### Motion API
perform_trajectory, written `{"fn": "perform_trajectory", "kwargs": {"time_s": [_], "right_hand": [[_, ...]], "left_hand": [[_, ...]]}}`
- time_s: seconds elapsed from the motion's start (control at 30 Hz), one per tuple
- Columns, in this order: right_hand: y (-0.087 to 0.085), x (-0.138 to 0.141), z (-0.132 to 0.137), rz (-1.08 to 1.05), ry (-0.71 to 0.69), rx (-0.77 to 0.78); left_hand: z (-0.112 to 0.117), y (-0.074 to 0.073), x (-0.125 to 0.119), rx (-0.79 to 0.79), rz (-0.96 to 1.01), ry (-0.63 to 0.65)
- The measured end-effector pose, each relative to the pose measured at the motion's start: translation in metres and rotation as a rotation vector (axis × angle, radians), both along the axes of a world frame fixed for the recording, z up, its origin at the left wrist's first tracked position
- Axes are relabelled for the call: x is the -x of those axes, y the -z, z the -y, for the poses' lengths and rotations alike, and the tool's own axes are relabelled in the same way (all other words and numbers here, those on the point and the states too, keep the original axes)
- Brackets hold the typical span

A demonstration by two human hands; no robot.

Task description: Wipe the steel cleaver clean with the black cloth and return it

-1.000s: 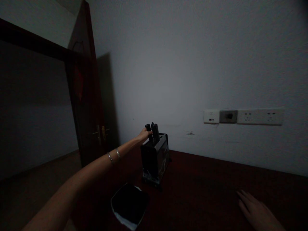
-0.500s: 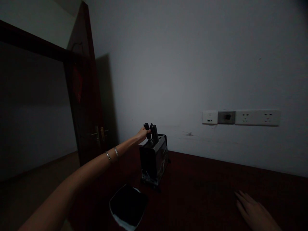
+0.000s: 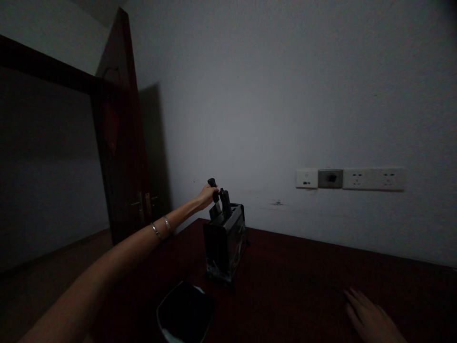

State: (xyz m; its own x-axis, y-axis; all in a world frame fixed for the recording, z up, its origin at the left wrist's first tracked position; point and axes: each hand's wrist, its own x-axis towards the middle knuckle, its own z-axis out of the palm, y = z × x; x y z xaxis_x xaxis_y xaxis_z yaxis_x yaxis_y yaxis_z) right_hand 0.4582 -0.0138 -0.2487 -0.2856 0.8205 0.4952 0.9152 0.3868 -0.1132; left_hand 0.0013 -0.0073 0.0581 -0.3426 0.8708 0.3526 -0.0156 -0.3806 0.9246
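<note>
My left hand (image 3: 208,196) is closed around the black handle of a knife (image 3: 214,210). Part of its broad blade shows above the slots of a knife block (image 3: 217,247), while the lower part is hidden inside. The block is dark with a shiny side and stands upright on the dark red table (image 3: 293,267). Beside the held knife, other black handles (image 3: 225,201) stick up from the block. My right hand (image 3: 371,314) lies on the table at the lower right, fingers stretched out and holding nothing.
A black object with a pale rim (image 3: 185,312) lies on the table in front of the block; its kind is unclear. Behind the table is a wall with sockets (image 3: 373,179). A dark red door (image 3: 124,143) stands open at the left.
My left hand has raised the knife, so that some of its blade now shows above the block. The view has shifted slightly. My right hand stays on the table.
</note>
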Motion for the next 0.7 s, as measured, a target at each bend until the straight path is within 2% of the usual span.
{"fn": "perform_trajectory", "kwargs": {"time_s": [0.2, 0.47, 0.7], "right_hand": [[0.004, 0.001, -0.004, -0.001, 0.054, 0.004], [0.002, 0.003, -0.001, -0.016, 0.047, -0.035], [0.002, 0.001, 0.0, 0.001, 0.033, -0.028]], "left_hand": [[0.007, -0.017, -0.003, 0.005, -0.003, 0.008], [0.016, -0.037, -0.003, -0.001, 0.009, 0.0], [0.015, -0.056, 0.0, -0.016, 0.01, -0.02]]}}
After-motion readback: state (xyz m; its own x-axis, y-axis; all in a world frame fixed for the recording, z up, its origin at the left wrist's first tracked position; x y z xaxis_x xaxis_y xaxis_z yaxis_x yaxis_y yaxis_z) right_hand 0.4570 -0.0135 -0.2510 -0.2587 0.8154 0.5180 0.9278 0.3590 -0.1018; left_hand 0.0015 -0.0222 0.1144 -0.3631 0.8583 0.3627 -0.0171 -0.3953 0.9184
